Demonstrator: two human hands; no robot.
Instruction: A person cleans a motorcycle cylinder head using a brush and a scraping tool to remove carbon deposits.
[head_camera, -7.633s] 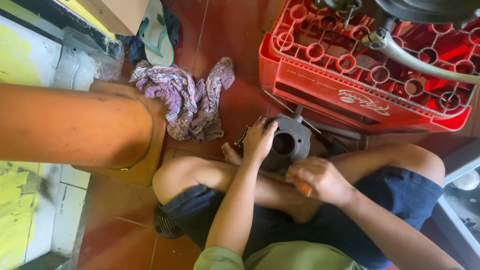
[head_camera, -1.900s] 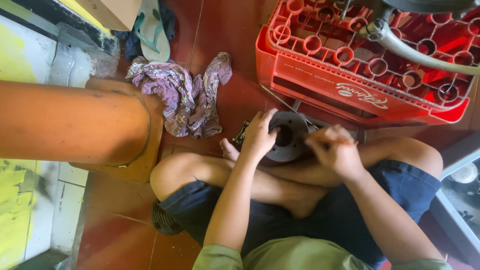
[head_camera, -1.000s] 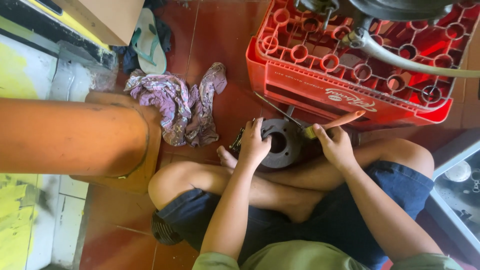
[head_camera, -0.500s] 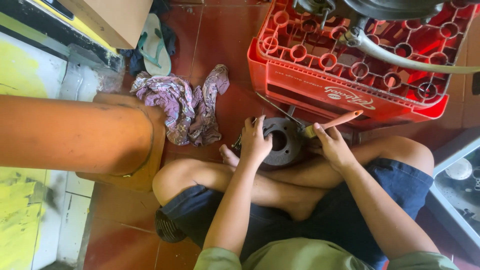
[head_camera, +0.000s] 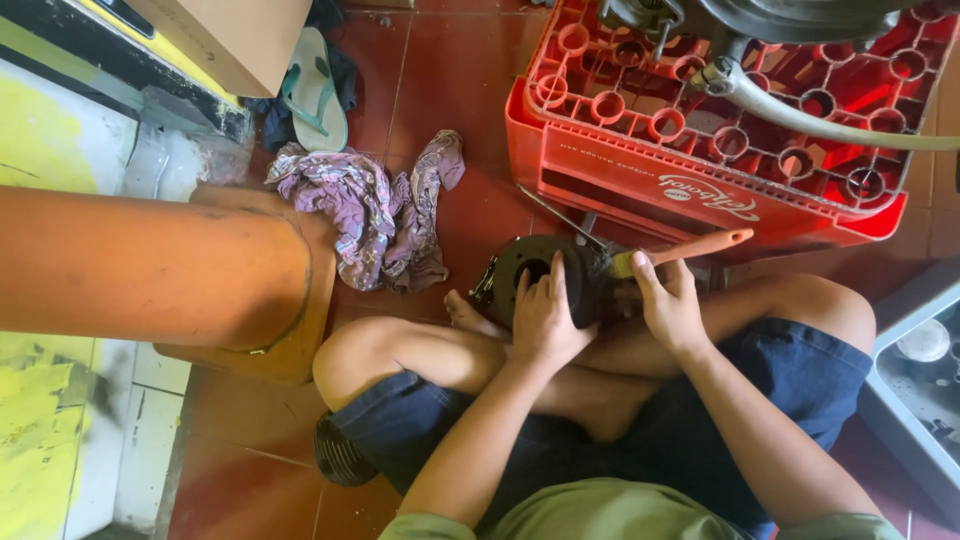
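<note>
I sit cross-legged on a red tiled floor. A dark round metal part (head_camera: 532, 272) with a centre hole rests on the floor in front of my legs. My left hand (head_camera: 545, 318) presses against its right side, fingers spread over it. My right hand (head_camera: 668, 302) grips a tool with an orange handle (head_camera: 700, 246), its working end laid against the metal part. A thin metal rod (head_camera: 560, 215) lies just beyond the part.
A red plastic bottle crate (head_camera: 700, 130) stands upside down ahead, carrying machinery and a grey hose (head_camera: 830, 125). A patterned rag (head_camera: 370, 205) lies to the left, next to a large orange cylinder (head_camera: 150, 265). A sandal (head_camera: 315, 90) and cardboard box (head_camera: 230, 35) sit beyond.
My right hand took up the orange-handled tool and brought it against the metal part. My left hand stayed on the part throughout, shifting slightly.
</note>
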